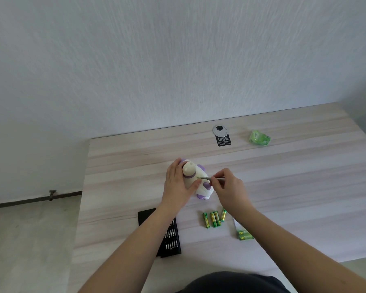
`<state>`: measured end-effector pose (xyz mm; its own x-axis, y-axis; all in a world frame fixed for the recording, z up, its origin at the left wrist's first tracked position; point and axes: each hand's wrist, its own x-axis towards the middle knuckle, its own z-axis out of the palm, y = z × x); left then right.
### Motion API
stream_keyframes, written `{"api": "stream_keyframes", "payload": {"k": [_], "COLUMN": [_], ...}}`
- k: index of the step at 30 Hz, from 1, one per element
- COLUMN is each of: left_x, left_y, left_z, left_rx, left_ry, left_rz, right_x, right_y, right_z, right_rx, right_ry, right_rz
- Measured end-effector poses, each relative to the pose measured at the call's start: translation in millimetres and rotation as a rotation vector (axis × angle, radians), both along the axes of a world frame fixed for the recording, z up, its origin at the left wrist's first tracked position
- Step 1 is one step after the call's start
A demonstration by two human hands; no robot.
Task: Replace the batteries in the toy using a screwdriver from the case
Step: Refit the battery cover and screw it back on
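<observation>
A white and purple toy [203,187] lies on the wooden table [283,187]. My left hand [176,185] grips its cream head end and holds it down. My right hand [226,185] pinches a thin metal screwdriver [209,178], whose tip touches the toy's side beside the purple collar. Several green and yellow batteries [213,219] lie loose on the table in front of the toy. The black screwdriver case [169,235] lies open with rows of bits, partly under my left forearm.
A green battery pack [244,235] lies by my right forearm. Crumpled green wrapping [259,138] sits at the back right. A round cable grommet with a black label [221,134] is near the wall. The table's left edge runs close to the case.
</observation>
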<state>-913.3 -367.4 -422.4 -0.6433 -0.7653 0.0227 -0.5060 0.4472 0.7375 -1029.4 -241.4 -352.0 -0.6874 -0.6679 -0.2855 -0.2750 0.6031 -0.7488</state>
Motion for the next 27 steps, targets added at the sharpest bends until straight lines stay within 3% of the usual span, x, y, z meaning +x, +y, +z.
{"api": "stream_keyframes", "payload": {"k": [11,27], "left_x": [0,-2], "left_y": [0,-3], "left_z": [-3,-11], "left_rx": [-0.018,-0.099], "left_ry": [-0.020,0.002], "left_rz": [0.001,0.026], "right_x": [-3,-22], "right_y": [-6,-49], "right_z": [4,30], "right_rx": [-0.011,0.301], "right_ry": [0.050,0.511], "right_rz": [0.086,0.644]}}
